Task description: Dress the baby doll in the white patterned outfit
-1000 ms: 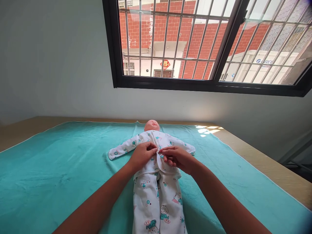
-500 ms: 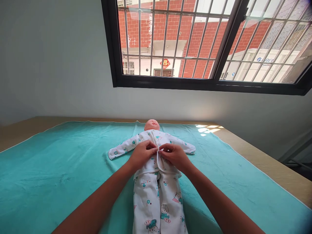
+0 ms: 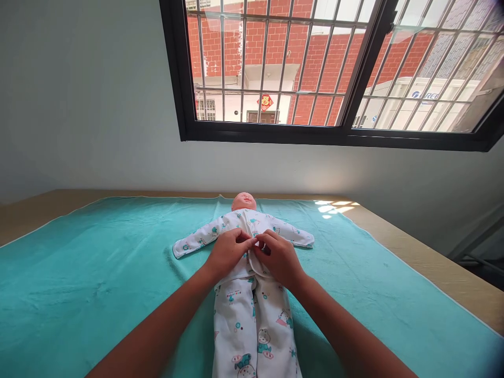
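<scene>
A baby doll (image 3: 244,201) lies on its back, head away from me, its sleeves spread to both sides. It wears a white printed jacket (image 3: 226,224) and matching white trousers (image 3: 235,325). My left hand (image 3: 230,252) pinches the front edge of the jacket at mid-chest. From the other side, my right hand (image 3: 277,257) pinches the jacket's edge at the same spot, the fingertips of both hands meeting. The fingers hide whatever fastener is between them. Below the hands, the jacket's lower front flaps hang over the trouser waist.
A turquoise blanket (image 3: 98,273) covers most of the wooden table (image 3: 425,252), whose edges show at the back and right. Behind it stands a pale wall (image 3: 90,105) with a black-framed barred window (image 3: 268,134). Sunlight patches fall at the back right.
My right hand has shifted slightly left and its fingers have curled more over the jacket's front edge, closer to the left fingertips. The left hand stays pinched at about the same place.
</scene>
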`<act>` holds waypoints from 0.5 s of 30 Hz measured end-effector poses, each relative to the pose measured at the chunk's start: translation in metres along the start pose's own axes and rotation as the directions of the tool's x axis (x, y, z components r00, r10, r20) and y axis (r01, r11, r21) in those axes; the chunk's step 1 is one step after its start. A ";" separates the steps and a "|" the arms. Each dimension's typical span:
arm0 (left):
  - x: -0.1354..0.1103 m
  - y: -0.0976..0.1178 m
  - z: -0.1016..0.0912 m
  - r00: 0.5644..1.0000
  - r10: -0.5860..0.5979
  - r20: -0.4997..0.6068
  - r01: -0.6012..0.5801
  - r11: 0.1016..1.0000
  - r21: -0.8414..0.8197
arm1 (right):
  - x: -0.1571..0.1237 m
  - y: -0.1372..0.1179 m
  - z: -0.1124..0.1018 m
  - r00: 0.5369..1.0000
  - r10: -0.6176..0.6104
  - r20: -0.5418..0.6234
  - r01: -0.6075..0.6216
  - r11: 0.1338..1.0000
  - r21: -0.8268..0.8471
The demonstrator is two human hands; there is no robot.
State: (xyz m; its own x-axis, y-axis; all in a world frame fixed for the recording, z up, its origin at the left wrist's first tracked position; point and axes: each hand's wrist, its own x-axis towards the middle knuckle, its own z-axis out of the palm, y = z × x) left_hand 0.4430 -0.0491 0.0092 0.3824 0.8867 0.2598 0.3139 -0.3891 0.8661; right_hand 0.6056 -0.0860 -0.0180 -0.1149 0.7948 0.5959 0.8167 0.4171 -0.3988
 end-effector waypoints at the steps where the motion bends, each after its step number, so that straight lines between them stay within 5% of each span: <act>1: -0.001 0.001 0.001 1.000 0.007 -0.008 -0.007 1.000 0.019 | 0.000 -0.001 0.000 1.000 0.000 0.001 0.001 1.000 -0.022; 7: -0.003 0.003 0.002 0.999 0.028 -0.033 -0.025 0.997 0.073 | 0.000 -0.002 0.001 1.000 0.019 -0.005 -0.019 1.000 -0.005; 15: -0.004 0.000 0.003 0.999 0.035 -0.034 -0.034 0.999 0.034 | 0.003 0.004 0.005 0.990 0.137 0.025 -0.138 0.947 0.291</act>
State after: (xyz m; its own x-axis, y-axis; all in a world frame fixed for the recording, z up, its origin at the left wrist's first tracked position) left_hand 0.4441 -0.0532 0.0071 0.3629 0.8808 0.3042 0.3303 -0.4269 0.8419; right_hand 0.6061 -0.0799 -0.0211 -0.0157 0.8550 0.5184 0.6247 0.4132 -0.6626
